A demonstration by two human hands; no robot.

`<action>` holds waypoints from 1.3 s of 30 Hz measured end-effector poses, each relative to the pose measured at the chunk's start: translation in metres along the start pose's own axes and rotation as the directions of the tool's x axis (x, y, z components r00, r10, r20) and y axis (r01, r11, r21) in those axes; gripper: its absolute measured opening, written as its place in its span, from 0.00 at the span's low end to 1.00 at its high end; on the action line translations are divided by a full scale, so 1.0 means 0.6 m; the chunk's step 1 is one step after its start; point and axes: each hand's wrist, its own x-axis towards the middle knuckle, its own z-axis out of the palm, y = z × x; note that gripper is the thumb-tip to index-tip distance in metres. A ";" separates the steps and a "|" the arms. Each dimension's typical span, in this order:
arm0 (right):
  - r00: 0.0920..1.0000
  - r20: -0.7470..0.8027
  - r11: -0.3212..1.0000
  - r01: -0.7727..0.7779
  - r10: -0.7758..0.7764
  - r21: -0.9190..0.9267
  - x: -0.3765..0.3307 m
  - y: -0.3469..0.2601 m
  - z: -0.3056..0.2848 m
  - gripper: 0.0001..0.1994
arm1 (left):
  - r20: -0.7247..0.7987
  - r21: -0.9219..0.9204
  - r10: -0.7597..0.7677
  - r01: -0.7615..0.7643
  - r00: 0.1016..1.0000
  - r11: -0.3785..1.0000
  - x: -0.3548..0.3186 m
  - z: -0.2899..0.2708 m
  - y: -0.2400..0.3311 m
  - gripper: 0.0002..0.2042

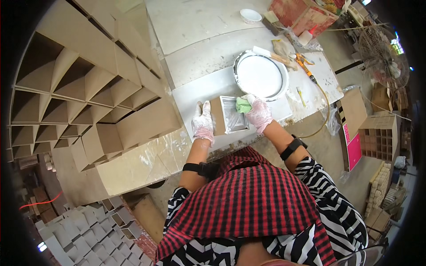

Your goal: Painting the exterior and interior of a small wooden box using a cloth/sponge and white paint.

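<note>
My left hand (203, 122), gloved, lies flat w/ fingers spread on the brown board (217, 116) at the near edge of the table (195, 88), pinning it, not clamped. My right hand (258, 113), gloved, is closed on a green sponge (242, 105), pressed to the far-right corner of the white-coated panel (234, 115). Panel sits btwn both hands, on the board. Round basin of white liquid (261, 75) just beyond the sponge.

Workshop, small production floor. Stacked cardboard grid dividers (88, 88) at nine o'clock, glue-smeared worktable (199, 48) at twelve, standing fan (384, 55) at two, brick stacks (378, 188) at four.
</note>
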 end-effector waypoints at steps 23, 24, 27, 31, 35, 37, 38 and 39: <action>0.957 0.181 0.969 -0.239 0.225 0.057 0.005 0.052 0.013 0.15 | 0.038 0.188 0.054 -0.060 0.998 0.980 0.011 0.010 -0.008 0.27; 0.959 0.179 0.971 -0.233 0.220 0.055 0.003 0.048 0.007 0.15 | 0.036 0.184 0.058 -0.064 0.998 0.981 0.013 0.010 -0.005 0.27; 0.939 0.255 0.923 -0.293 0.230 0.248 -0.008 -0.033 -0.042 0.16 | 0.050 0.238 -0.042 0.029 0.998 0.971 0.009 0.006 0.001 0.28; 0.925 0.314 0.970 -0.238 0.212 0.046 -0.008 -0.026 -0.052 0.16 | 0.070 0.317 0.050 -0.070 0.996 0.946 -0.021 0.013 0.033 0.28; 0.902 0.395 0.977 -0.107 0.174 -0.186 0.001 -0.039 -0.077 0.13 | 0.075 0.481 0.119 -0.140 0.990 0.866 -0.012 0.015 0.030 0.29; 0.925 0.380 0.990 0.034 0.020 -0.134 -0.018 0.011 -0.068 0.14 | 0.100 0.462 0.074 -0.112 0.992 0.880 -0.029 0.020 0.055 0.29; 0.922 0.387 0.990 0.041 0.015 -0.135 -0.024 0.004 -0.069 0.14 | 0.100 0.441 0.021 -0.063 0.995 0.895 -0.037 0.018 0.060 0.29; 0.930 0.365 0.984 0.014 0.054 -0.180 -0.029 -0.007 -0.072 0.15 | 0.091 0.437 0.019 -0.057 0.996 0.898 -0.026 0.016 0.046 0.29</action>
